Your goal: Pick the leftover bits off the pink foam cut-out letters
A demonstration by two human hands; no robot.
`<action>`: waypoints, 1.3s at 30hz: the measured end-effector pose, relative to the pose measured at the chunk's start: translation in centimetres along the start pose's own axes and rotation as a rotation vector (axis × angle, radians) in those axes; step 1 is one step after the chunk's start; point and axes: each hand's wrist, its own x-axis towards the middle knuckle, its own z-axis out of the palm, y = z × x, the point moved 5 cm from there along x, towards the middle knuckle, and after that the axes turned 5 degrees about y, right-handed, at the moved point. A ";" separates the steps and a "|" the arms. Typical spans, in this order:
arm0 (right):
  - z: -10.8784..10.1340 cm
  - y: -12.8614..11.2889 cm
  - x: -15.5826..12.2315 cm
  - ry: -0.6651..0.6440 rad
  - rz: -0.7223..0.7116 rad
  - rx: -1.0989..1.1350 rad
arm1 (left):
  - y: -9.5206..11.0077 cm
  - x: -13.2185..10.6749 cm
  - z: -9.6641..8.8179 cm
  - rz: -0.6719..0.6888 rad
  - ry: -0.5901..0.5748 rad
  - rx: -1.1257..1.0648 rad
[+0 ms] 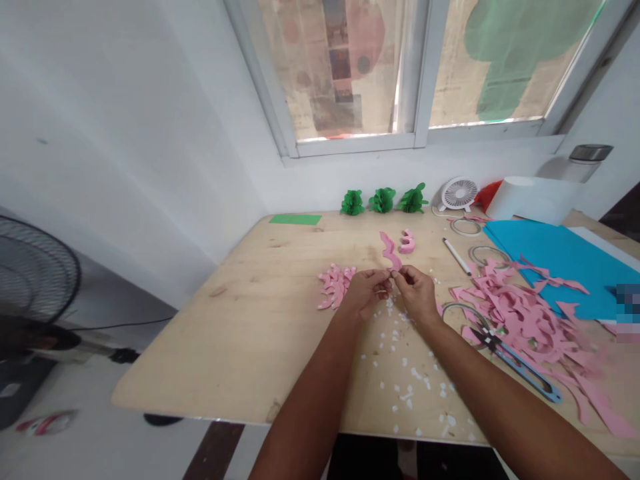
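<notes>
My left hand (367, 294) and my right hand (417, 294) meet above the middle of the wooden table, and their fingertips pinch the lower end of a wavy pink paper strip (390, 252). Just left of my left hand lies a small heap of cut pink paper pieces (335, 285). A curled pink piece (407, 242) rests beyond the strip. White paper scraps (405, 363) are scattered below my hands. To the right of my right hand sit a large pile of pink paper cuttings (525, 320) and blue-handled scissors (515, 363).
The plywood table (200, 360) stands against a white wall. A blue paper sheet (560, 260), a white pen (457, 256) and tape rolls (465, 227) lie at the right. Green paper tufts (383, 200), a green card (295, 219) and a small white fan (459, 193) line the back. A floor fan (30, 270) stands left.
</notes>
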 end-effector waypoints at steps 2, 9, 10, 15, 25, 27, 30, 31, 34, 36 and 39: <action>0.0 0.0 0.0 0.001 0.000 -0.007 | 0.0 0.1 0.0 0.004 -0.002 0.004; 0.0 0.1 0.0 -0.003 0.001 -0.016 | -0.1 0.4 -0.3 0.008 0.005 0.043; 0.1 0.0 0.0 -0.005 0.000 -0.016 | -0.1 0.4 -0.3 0.012 0.007 0.046; 0.1 -0.1 0.0 -0.010 0.007 -0.007 | -0.1 0.5 -0.4 0.032 0.025 0.055; 0.1 1.2 0.3 0.011 0.142 0.130 | 0.3 0.7 -0.9 0.117 0.115 0.249; 0.0 1.4 0.4 0.019 0.164 0.138 | 0.4 0.7 -0.8 0.124 0.099 0.323; -0.1 1.4 0.5 0.022 0.171 0.132 | 0.5 0.4 -0.6 0.112 0.060 0.458; -0.1 1.4 0.5 0.024 0.167 0.130 | 0.6 0.3 -0.6 0.115 0.056 0.495; -0.2 1.3 0.5 0.029 0.166 0.130 | 0.9 0.1 -0.4 0.160 0.039 0.535; -0.2 1.4 0.5 0.031 0.175 0.130 | 1.0 -0.1 -0.3 0.196 0.020 0.525; -0.2 1.6 0.6 0.026 0.181 0.124 | 1.0 -0.1 -0.2 0.225 -0.009 0.551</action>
